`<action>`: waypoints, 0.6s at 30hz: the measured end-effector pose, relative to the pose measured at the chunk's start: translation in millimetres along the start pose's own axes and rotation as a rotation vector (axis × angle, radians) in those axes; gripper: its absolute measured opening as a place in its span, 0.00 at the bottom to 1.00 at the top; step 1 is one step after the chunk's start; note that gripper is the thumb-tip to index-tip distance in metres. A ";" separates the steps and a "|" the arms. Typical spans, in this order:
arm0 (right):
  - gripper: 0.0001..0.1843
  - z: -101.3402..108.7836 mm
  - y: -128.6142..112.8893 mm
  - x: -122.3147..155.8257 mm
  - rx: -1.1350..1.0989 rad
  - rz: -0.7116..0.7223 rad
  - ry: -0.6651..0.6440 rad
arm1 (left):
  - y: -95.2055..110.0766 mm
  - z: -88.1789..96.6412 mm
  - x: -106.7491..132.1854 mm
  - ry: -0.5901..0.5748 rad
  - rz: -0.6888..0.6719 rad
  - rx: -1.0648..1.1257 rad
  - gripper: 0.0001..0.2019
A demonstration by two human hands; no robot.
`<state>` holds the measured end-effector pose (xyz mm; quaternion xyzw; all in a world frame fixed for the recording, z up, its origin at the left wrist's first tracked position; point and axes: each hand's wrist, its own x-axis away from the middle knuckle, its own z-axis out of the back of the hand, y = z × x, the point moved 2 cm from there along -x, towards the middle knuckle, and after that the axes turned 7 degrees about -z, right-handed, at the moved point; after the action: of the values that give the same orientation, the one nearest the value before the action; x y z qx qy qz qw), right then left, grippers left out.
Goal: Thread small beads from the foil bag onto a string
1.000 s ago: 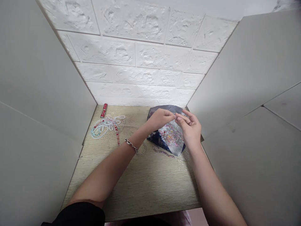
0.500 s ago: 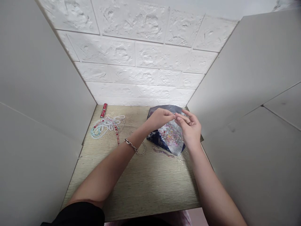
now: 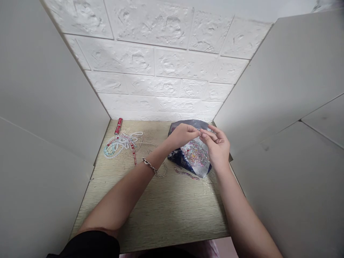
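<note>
My left hand (image 3: 185,135) and my right hand (image 3: 218,145) meet fingertip to fingertip above an opened silver-and-dark-blue bag (image 3: 188,123). Each is closed in a pinch; whatever lies between the fingertips is too small to make out. Inside the bag lies a heap of small multicoloured beads (image 3: 197,154), partly hidden by my hands. A short string of pink and purple beads (image 3: 186,173) rests on the table just in front of the bag. Thin clear thread (image 3: 206,186) lies near the bag's right front corner.
On the left of the wooden table (image 3: 161,215) lies a tangle of white, turquoise and red bead strings (image 3: 120,145). Behind it is a red cylinder (image 3: 118,126). A pale bead strand (image 3: 162,175) curves beside my left forearm. Grey panels (image 3: 282,107) and a white brick-patterned wall (image 3: 166,61) enclose the table.
</note>
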<state>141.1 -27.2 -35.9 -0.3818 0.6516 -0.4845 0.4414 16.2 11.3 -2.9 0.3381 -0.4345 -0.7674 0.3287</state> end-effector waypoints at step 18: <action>0.16 -3.8 -6.0 7.2 0.135 0.074 0.002 | -3.2 -1.1 0.9 -0.009 0.084 0.096 0.16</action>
<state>135.7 -34.1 -31.1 -0.3262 0.6315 -0.5110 0.4834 16.0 11.4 -6.4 0.3317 -0.4861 -0.7326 0.3420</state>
